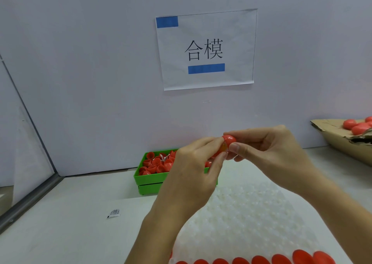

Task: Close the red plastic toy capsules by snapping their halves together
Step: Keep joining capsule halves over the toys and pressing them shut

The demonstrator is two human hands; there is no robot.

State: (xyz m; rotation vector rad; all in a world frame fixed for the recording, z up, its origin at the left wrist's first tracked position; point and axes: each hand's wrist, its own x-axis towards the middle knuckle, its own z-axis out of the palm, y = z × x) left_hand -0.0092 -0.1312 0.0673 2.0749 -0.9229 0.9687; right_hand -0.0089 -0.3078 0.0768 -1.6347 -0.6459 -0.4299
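Mid-frame, your left hand (193, 163) and right hand (267, 148) both pinch one red capsule (228, 140), halves meeting. Closed ones sit in cardboard box (332, 138) right edge; green bin (149, 180) of loose halves left, so plenty remains

This looks like a manual assembly station in a small factory or workshop. A printed paper sign (205, 50) with two large characters and blue tape strips hangs on the plain white partition at upper centre, marking the station. On the pale bench, a green plastic bin (150, 178) at centre holds loose red capsule halves (156, 164), a cardboard box (340, 140) at the right edge holds finished red pieces, and a white bumpy tray (251, 219) fills the lower right
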